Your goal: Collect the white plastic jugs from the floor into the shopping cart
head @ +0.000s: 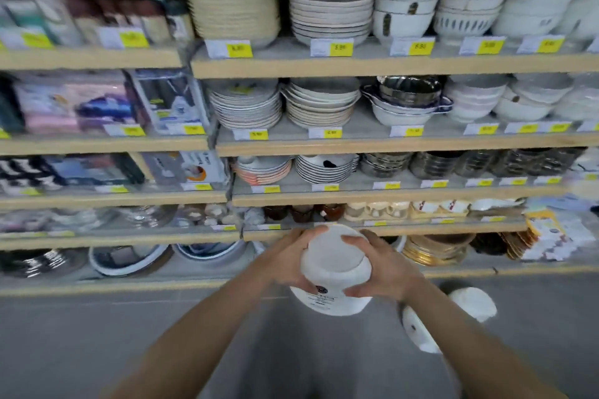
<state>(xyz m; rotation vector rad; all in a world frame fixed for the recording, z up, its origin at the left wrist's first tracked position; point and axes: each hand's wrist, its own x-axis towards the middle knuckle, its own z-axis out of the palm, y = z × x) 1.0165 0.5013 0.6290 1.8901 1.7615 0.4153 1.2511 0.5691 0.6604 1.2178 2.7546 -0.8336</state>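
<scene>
Grey floor [97,334] below, smooth and bare-looking at 7 and 8 o'clock. Shop aisle, blurred by motion. Wooden shelves [356,65] across the whole upper view, five tiers or so, yellow price tags [342,49] along each front edge. Stacked bowls [330,14] and plates [246,105] at 12 to 2 o'clock; boxed goods [74,104] at 9 to 10 o'clock; gold-rimmed plates [434,251] on the lowest tier at 3 o'clock.

Lowest shelf edge just beyond the hands, close behind the held jug. Open floor toward 6 and 7 o'clock, between and beside the forearms.

Left hand [285,264] wrapped on the left side of a white jug [334,272], fingers curled over its top rim, thumb down its near face. Right hand [384,266] clasping the right side, fingers over the top, thumb at the lower front. Jug held up off the floor at picture centre, between both palms, small dark label on its lower front.

Two more white jugs on the floor at 4 o'clock: one [419,330] just beside the right forearm and partly hidden by it, another [475,303] a little farther out, both blurred, lying apart from the held one.
</scene>
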